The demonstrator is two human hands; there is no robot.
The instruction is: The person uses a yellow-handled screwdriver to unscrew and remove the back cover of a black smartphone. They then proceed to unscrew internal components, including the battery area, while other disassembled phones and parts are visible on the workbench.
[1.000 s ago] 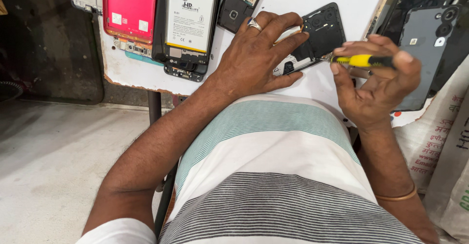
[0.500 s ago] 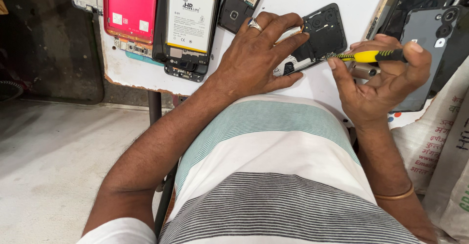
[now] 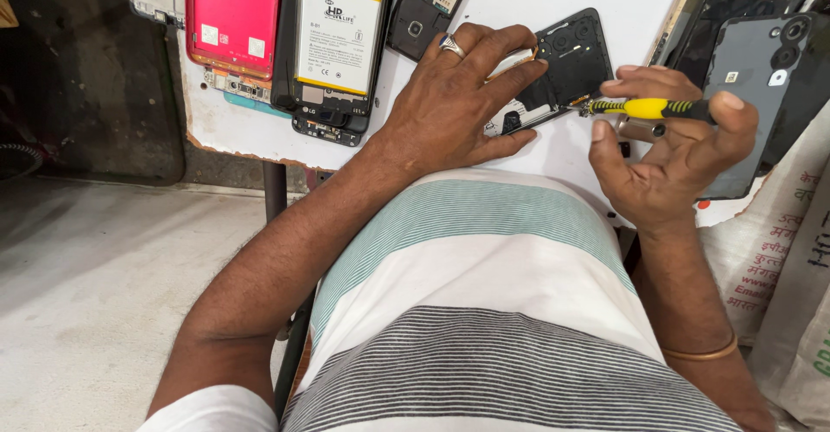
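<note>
My left hand (image 3: 458, 103), a ring on one finger, lies spread over an opened black phone (image 3: 566, 64) on the white tabletop (image 3: 242, 134) and presses it down. My right hand (image 3: 670, 151) grips a yellow-and-black screwdriver (image 3: 653, 108), held level, with its tip at the phone's right edge. A small metal cylinder (image 3: 638, 128) sits between the right fingers just under the screwdriver.
At the table's far side lie a red phone back (image 3: 233, 17), an opened phone with a white battery (image 3: 337, 38), a black frame with card slots (image 3: 428, 0) and dark phone backs (image 3: 761, 77) at the right. Printed sacks (image 3: 778, 259) stand to the right, grey floor to the left.
My right hand has turned and lifted the screwdriver slightly, bringing its tip nearer the black phone's edge. The left hand stays pressed on the phone.
</note>
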